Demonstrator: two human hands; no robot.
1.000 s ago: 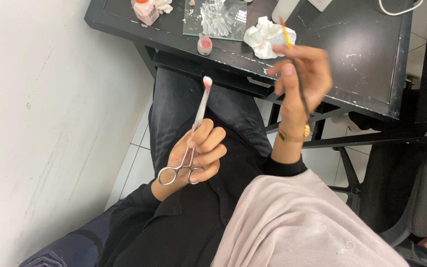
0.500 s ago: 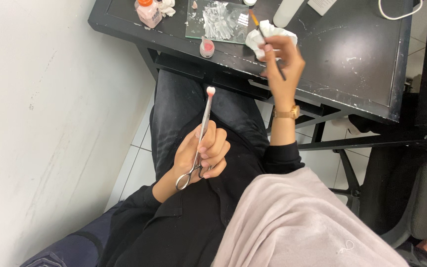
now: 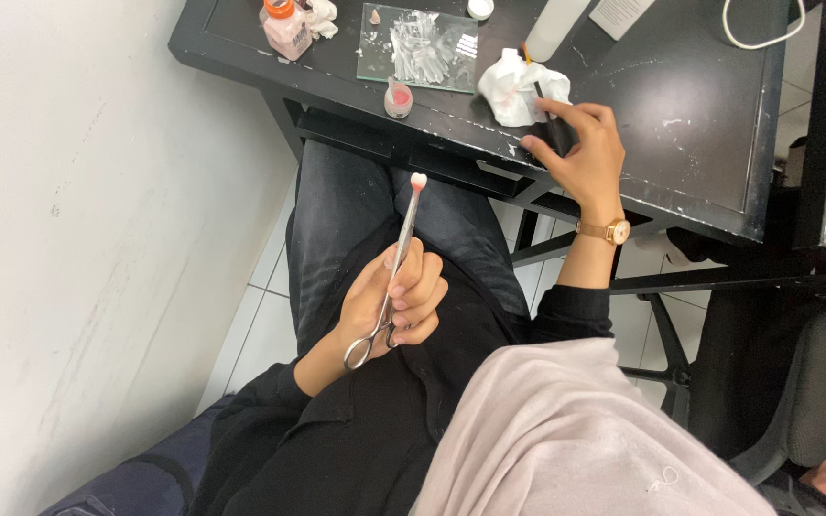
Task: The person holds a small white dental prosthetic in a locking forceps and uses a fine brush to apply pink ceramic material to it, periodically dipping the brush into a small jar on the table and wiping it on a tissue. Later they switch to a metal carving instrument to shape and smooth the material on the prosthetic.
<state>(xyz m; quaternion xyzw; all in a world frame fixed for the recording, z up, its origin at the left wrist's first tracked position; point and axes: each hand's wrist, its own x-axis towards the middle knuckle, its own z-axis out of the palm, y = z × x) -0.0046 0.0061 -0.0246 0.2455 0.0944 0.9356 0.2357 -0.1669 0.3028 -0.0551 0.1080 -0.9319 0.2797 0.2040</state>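
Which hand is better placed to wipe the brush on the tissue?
Right. The right hand holds the brush against the tissue on the table; the left hand holds forceps over the lap.

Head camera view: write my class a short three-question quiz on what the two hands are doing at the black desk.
1. True or false: the left hand holds metal forceps with a small pink piece at the tip.
2. What does the right hand press its thin brush against?
A. the glass slab
B. the crumpled tissue
C. the pink bottle
3. Fill in: the small pink-filled cup stands on the ____.

Key: 1 true. 2 B. 3 desk.
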